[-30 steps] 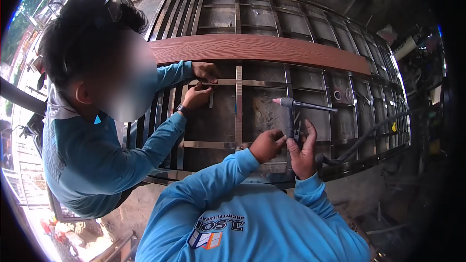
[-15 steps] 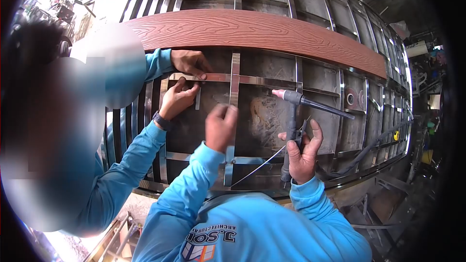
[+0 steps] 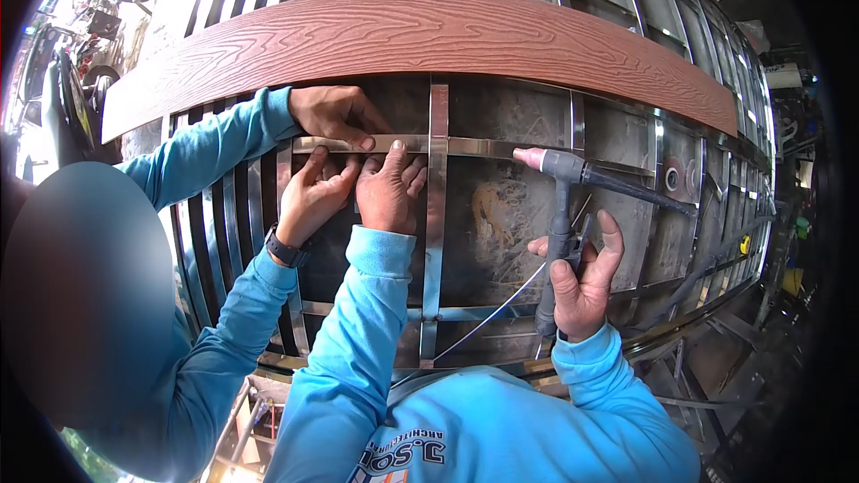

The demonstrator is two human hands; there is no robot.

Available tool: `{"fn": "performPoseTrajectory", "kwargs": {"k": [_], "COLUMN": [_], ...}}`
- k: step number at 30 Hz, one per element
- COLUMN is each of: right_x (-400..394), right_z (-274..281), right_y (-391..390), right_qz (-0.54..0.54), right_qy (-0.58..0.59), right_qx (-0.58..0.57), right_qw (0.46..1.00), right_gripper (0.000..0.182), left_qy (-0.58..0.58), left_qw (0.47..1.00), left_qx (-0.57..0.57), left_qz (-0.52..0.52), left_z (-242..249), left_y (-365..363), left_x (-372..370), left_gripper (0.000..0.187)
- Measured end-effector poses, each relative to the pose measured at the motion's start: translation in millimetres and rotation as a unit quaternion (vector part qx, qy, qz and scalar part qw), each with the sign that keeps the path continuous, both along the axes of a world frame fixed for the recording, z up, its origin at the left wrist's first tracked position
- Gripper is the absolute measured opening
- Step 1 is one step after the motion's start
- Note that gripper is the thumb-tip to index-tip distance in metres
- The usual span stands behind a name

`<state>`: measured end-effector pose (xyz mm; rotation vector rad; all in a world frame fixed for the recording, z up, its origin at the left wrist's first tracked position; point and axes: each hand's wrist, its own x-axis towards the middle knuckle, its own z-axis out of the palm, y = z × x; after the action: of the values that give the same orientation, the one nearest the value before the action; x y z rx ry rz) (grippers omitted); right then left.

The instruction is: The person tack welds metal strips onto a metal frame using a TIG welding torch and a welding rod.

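The right hand (image 3: 586,282) is curled around one torch (image 3: 562,197), right of the middle of the metal frame (image 3: 430,282). Its long handle runs near to far. At the far end, the pink tip (image 3: 530,157) points left and the black tail (image 3: 640,190) points right. One thin rod (image 3: 492,313) slants from beside the torch to the near left. The left hand (image 3: 386,197) has its thumb on a metal bar (image 3: 483,148), fingers bent. Two co-worker's hands (image 3: 313,201) touch the bar's left part. One brown board (image 3: 420,31) lies left to right, farther off. The blue shirt (image 3: 501,420) says "J.SO", upside down.
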<state>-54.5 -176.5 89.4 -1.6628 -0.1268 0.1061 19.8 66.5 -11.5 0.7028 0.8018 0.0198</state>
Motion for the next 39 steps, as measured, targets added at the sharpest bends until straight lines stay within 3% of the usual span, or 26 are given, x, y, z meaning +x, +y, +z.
{"fn": "performPoseTrajectory", "kwargs": {"k": [39], "right_x": [4.9], "right_z": [-12.7], "right_y": [5.9], "right_qz": [0.002], "right_qy": [0.012], "right_qx": [-0.011], "right_qw": [1.000], "right_gripper": [0.079], "left_qy": [0.000], "left_qw": [1.000], "left_qx": [0.020], "left_qz": [-0.002], "left_z": [-2.9], "left_y": [-0.6], "left_x": [-1.1], "left_gripper": [0.033]}}
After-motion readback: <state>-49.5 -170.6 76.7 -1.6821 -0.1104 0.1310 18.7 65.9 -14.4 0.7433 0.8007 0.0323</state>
